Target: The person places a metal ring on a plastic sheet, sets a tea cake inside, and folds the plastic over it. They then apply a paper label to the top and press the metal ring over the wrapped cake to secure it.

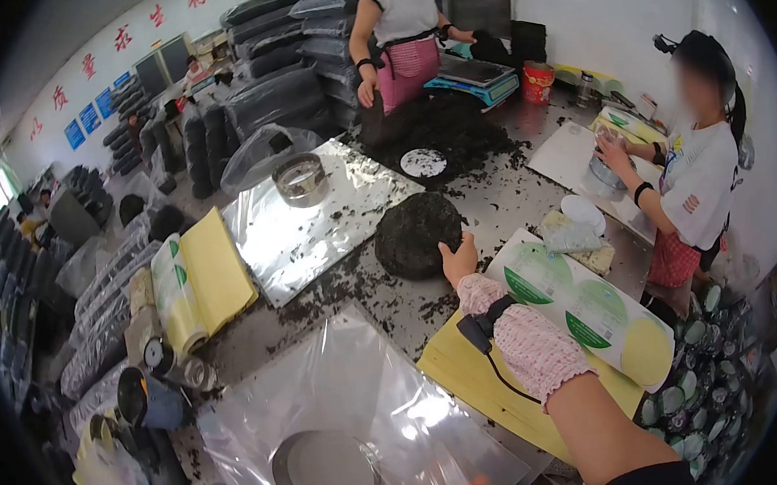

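My right hand (462, 257) grips the near right edge of a dark, round, crumbly cake (417, 234), thumb on top and fingers mostly hidden behind the edge. The cake looks like dark, leafy matter pressed into a disc. My right forearm wears a pink sleeve cover (530, 332) and a black strap with a cable. Nearest to me, a metal ring (283, 480) lies on or under a clear plastic sheet (343, 372). A second metal ring (299, 180) stands on a shiny plate (316, 238). My left hand is out of view.
A dark loose heap (453, 130) with a white disc (423, 162) lies at the back. Yellow sheets (215, 268) and printed green-white wrappers (573, 297) flank the table. One person (400, 25) stands behind the heap; another person (699, 176) holds a clear container (606, 171) at right.
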A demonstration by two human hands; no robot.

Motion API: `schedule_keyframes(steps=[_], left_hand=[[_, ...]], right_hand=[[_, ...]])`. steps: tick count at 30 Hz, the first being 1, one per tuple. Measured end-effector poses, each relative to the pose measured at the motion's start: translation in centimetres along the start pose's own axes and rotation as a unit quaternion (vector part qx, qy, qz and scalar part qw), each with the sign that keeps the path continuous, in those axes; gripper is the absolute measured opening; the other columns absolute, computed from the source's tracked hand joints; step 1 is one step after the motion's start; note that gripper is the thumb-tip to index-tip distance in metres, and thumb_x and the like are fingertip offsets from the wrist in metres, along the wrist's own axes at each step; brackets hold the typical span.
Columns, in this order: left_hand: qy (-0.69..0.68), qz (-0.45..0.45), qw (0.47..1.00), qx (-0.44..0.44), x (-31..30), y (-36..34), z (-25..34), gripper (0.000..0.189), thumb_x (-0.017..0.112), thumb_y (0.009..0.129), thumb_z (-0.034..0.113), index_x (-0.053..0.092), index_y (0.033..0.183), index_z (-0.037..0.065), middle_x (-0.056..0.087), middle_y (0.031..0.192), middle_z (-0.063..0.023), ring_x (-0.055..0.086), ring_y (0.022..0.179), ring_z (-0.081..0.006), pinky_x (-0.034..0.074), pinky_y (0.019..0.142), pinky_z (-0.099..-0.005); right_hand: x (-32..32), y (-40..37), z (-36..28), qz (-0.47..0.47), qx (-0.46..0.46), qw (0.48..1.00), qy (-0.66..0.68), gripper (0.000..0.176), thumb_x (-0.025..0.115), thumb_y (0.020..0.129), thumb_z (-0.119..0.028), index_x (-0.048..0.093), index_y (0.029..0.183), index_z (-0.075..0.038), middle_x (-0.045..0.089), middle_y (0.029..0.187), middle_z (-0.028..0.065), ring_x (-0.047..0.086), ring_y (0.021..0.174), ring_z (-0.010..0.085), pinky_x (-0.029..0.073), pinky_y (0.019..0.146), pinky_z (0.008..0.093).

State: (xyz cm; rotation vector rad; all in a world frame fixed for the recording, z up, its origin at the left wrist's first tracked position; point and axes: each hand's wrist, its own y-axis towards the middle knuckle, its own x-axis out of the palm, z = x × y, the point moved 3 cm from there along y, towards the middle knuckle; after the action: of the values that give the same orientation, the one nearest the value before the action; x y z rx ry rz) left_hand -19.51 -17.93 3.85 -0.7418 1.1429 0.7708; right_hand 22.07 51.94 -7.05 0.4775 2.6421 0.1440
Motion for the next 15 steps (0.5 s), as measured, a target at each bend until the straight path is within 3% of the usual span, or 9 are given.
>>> schedule_keyframes(steps=[3,4,5,7,8,9,10,12,15], left_hand=[[0.035,0.029,0.999,0.020,1.1,0.4,-1.8,0.033,0.056,0.099,0.021,0.066,0.120,-0.003,0.069,0.113,-0.0220,0.065,0.104,-0.0377,0.049,0.093,-0.0440],[0.014,0.082,0.996,0.033,2.6,1.5,-4.4,0.018,0.060,0.092,0.016,0.060,0.096,-0.002,0.062,0.093,-0.0178,0.060,0.086,-0.0346,0.046,0.078,-0.0411],[-0.004,0.134,0.990,0.045,4.5,1.7,-6.7,0.021,0.065,0.085,0.012,0.054,0.072,-0.001,0.055,0.072,-0.0137,0.055,0.068,-0.0314,0.043,0.063,-0.0383],[-0.068,0.135,0.987,0.046,3.8,0.8,-4.7,0.022,0.060,0.091,0.008,0.053,0.076,-0.006,0.052,0.068,-0.0194,0.050,0.060,-0.0335,0.040,0.059,-0.0395],[-0.100,0.192,0.973,0.083,2.8,-0.5,-0.8,0.014,0.058,0.092,0.005,0.063,0.087,-0.007,0.063,0.079,-0.0201,0.059,0.070,-0.0342,0.047,0.066,-0.0388],[-0.165,0.284,0.928,0.175,1.8,-2.2,4.8,0.017,0.056,0.093,0.002,0.068,0.100,-0.007,0.070,0.093,-0.0205,0.067,0.086,-0.0360,0.053,0.078,-0.0371],[-0.194,0.227,0.927,0.226,1.7,-3.2,8.1,0.022,0.059,0.092,0.002,0.070,0.109,-0.004,0.072,0.108,-0.0193,0.069,0.099,-0.0367,0.054,0.087,-0.0370],[-0.086,0.219,0.895,0.379,2.8,-5.3,16.0,0.023,0.060,0.088,0.000,0.072,0.108,0.003,0.072,0.111,-0.0143,0.071,0.096,-0.0295,0.056,0.083,-0.0377],[-0.055,0.110,0.889,0.442,7.5,-6.3,21.6,0.030,0.070,0.082,0.010,0.070,0.111,0.004,0.071,0.112,-0.0102,0.070,0.099,-0.0277,0.057,0.081,-0.0370]], right_hand=[[1.7,-1.1,1.8,-0.006,0.030,0.992,0.126,0.048,0.076,0.087,-0.020,0.052,0.123,0.002,0.062,0.113,0.0174,0.062,0.102,0.0316,0.050,0.089,0.0412],[2.0,-1.9,2.6,-0.006,0.044,0.988,0.148,0.047,0.077,0.086,-0.020,0.053,0.121,0.001,0.064,0.111,0.0162,0.063,0.099,0.0295,0.050,0.086,0.0412],[1.3,-3.3,2.1,-0.051,0.076,0.978,0.185,0.046,0.076,0.086,-0.019,0.053,0.121,0.000,0.064,0.108,0.0143,0.064,0.095,0.0264,0.051,0.082,0.0385],[-0.9,-6.8,-1.1,-0.141,0.148,0.945,0.257,0.045,0.076,0.086,-0.017,0.054,0.122,-0.002,0.066,0.102,0.0106,0.066,0.087,0.0200,0.051,0.073,0.0332],[-1.2,-7.9,-1.3,-0.194,0.140,0.917,0.319,0.043,0.075,0.087,-0.017,0.055,0.122,-0.003,0.067,0.101,0.0091,0.065,0.086,0.0173,0.051,0.070,0.0312],[-1.4,-9.6,-1.5,-0.242,0.134,0.881,0.383,0.042,0.075,0.087,-0.016,0.056,0.123,-0.004,0.067,0.100,0.0075,0.065,0.084,0.0145,0.050,0.066,0.0291],[-3.0,-12.3,-4.1,-0.269,0.152,0.868,0.388,0.038,0.071,0.090,-0.013,0.056,0.124,-0.005,0.068,0.104,0.0079,0.066,0.087,0.0154,0.053,0.069,0.0290],[-4.4,-17.2,-6.6,-0.335,0.169,0.845,0.382,0.037,0.071,0.091,-0.012,0.056,0.124,-0.005,0.068,0.105,0.0079,0.066,0.089,0.0153,0.054,0.072,0.0287],[-5.4,-23.7,-8.5,-0.442,0.189,0.791,0.378,0.037,0.069,0.092,-0.010,0.055,0.125,-0.002,0.068,0.106,0.0085,0.067,0.092,0.0157,0.055,0.078,0.0290]])
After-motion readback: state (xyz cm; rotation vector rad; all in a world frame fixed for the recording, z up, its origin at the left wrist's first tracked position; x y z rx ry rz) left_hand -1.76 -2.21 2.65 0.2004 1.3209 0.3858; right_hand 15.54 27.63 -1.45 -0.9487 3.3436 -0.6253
